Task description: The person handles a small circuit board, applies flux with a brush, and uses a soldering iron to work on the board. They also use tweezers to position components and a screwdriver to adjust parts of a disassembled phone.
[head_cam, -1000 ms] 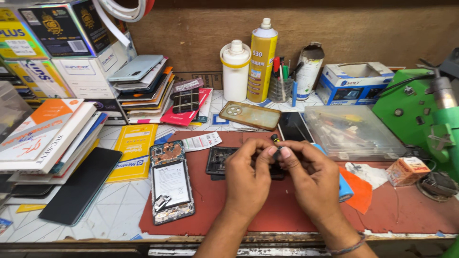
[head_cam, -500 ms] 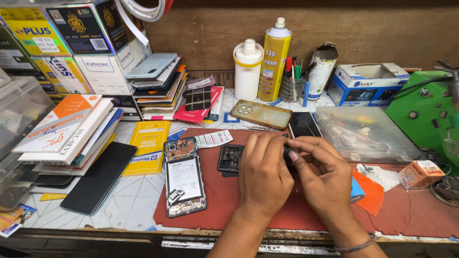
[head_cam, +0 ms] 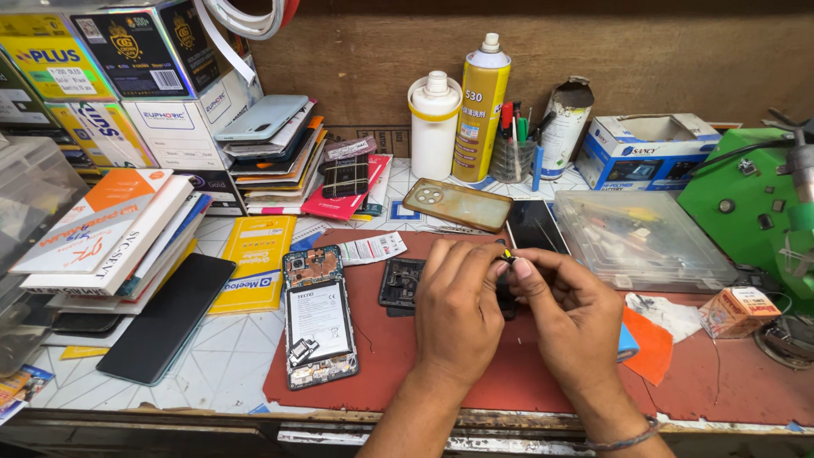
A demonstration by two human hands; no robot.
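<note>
Both hands have barely shifted on the red mat (head_cam: pixel 407 373). Left hand (head_cam: pixel 458 314) and right hand (head_cam: pixel 572 318) meet fingertips, pinching a small yellow-black part (head_cam: pixel 507 254), perhaps a tool tip, over a dark phone frame (head_cam: pixel 400 284). An opened phone (head_cam: pixel 318 326) lies left; spray can (head_cam: pixel 479 106) behind on the table (head_cam: pixel 229 356).

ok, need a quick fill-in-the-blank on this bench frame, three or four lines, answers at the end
1. Both hands, left hand and right hand, work over a ____ coloured mat.
2. The opened phone lies to the ____ of the left hand.
3. The tall spray can at the back is ____ in colour.
4. The white bottle stands just ____ of the spray can.

Missing words: red; left; yellow; left
</note>
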